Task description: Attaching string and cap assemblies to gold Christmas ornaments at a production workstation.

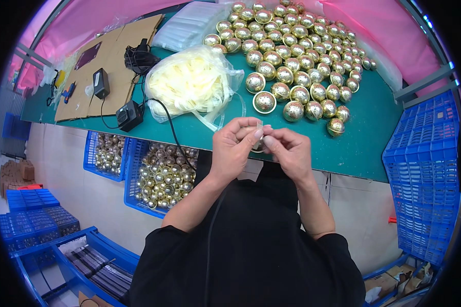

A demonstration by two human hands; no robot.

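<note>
At the table's front edge, my two hands meet. My left hand (pixel 234 146) is closed, pinching a narrow pale translucent strip (pixel 258 129) between thumb and fingers. Close against it, my right hand (pixel 293 152) has thumb and index finger pinched at a small gold ball (pixel 260 147). Fingers cover most of that ball, so its exact contact with the strip is hidden. Beyond my hands, many speckled gold balls with rims (pixel 293 111) spread over the green table. A clear bag of pale yellow strips (pixel 187 79) lies to the left of them.
Cardboard (pixel 119 48) on the left carries a black power adapter (pixel 101 83) and cables; a black box (pixel 129 115) sits by the table edge. Blue crates of gold parts (pixel 130 192) stand below. Stacked blue crates (pixel 422 169) rise at right. Clear plastic sleeves (pixel 189 25) lie at back.
</note>
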